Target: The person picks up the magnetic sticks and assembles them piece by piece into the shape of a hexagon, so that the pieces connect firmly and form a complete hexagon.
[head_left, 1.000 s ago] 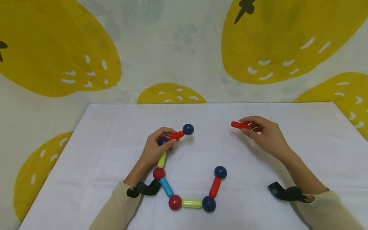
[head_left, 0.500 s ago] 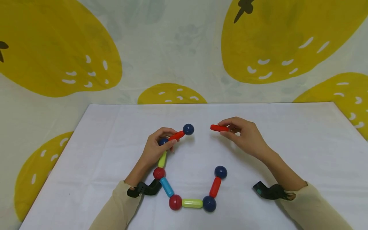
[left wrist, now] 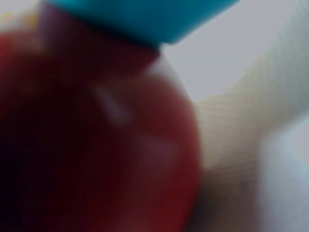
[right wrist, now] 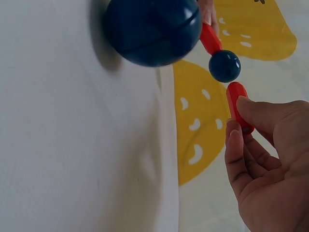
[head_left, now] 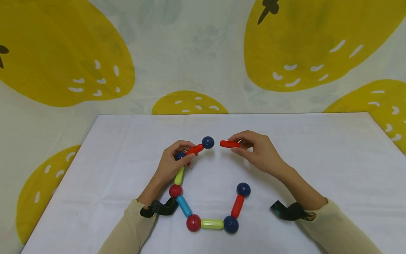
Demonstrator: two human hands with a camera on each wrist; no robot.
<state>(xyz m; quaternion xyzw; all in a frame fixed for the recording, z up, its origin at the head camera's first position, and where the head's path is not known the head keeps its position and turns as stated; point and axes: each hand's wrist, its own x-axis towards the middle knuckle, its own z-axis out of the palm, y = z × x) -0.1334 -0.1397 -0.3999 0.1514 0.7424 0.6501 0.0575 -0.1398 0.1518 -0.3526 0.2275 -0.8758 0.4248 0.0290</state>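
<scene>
My left hand (head_left: 172,164) pinches a red rod (head_left: 195,149) that joins two dark blue balls, one partly covered by the fingers and one, the end ball (head_left: 208,142), pointing up and right. Between thumb and fingers, my right hand (head_left: 261,151) holds a loose red rod (head_left: 229,144), its free tip a short gap from that end ball. The right wrist view also has this rod (right wrist: 236,99) just below the ball (right wrist: 224,66). From the left hand a chain runs down through a lime rod (head_left: 179,176), a red ball (head_left: 176,191) and a blue rod (head_left: 184,206).
The chain continues along the front: a second red ball (head_left: 193,223), a lime rod (head_left: 212,224), a dark blue ball (head_left: 231,224), a red rod (head_left: 237,206) and a dark blue ball (head_left: 243,189). A white table (head_left: 95,176) meets a yellow-patterned cloth (head_left: 203,63) behind.
My right hand has travelled left across the table with its red rod, closing most of the distance to the end ball. The left hand and the chain have stayed in place.
</scene>
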